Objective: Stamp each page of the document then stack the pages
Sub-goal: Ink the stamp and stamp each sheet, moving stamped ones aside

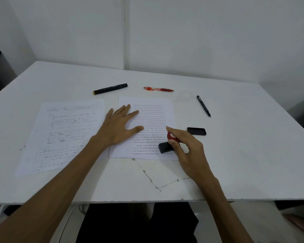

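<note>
Head view: white desk. Printed page lies at centre; left hand rests flat on it w/ straight, spread fingers, pinning its left side. Right hand grips the stamp by its red knob, black base on the page's lower right corner. A second page lies just left. Paper looks light, floppy, prone to sliding: hold flat, lift by an edge. Stamp is rigid; hold by the knob.
</note>
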Tool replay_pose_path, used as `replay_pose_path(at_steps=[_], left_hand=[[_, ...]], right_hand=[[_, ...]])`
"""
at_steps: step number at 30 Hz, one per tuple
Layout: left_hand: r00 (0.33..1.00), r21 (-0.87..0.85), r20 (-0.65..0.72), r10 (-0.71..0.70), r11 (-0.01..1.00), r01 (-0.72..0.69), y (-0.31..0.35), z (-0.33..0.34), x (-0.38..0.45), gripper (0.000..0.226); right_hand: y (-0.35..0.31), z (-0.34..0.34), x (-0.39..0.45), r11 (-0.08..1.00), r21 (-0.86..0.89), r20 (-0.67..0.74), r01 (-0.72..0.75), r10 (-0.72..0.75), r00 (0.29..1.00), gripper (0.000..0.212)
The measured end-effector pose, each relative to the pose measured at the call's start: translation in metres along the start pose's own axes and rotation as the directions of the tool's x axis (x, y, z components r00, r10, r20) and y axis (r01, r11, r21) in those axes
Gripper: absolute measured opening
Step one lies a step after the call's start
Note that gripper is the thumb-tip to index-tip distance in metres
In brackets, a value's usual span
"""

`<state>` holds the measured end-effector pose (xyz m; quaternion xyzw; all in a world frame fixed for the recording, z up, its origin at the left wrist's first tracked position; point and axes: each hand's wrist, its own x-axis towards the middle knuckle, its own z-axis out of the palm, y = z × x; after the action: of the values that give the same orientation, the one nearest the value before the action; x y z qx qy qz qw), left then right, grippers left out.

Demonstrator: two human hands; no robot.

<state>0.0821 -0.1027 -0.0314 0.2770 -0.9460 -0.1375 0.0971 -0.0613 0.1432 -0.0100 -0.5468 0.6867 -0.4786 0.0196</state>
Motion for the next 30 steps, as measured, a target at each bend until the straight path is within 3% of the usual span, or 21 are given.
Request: replay_pose_path(at_steps=[30], left_hand=[[1.000, 0.005, -0.005, -0.001, 1.000, 0.001, -0.0020, 0.0008, 0.0010, 0.087]], right_hand=[[-0.0014, 0.0001, -0.0029, 1.000, 0.013, 0.000, -0.023, 0.023, 1.000, 0.033]])
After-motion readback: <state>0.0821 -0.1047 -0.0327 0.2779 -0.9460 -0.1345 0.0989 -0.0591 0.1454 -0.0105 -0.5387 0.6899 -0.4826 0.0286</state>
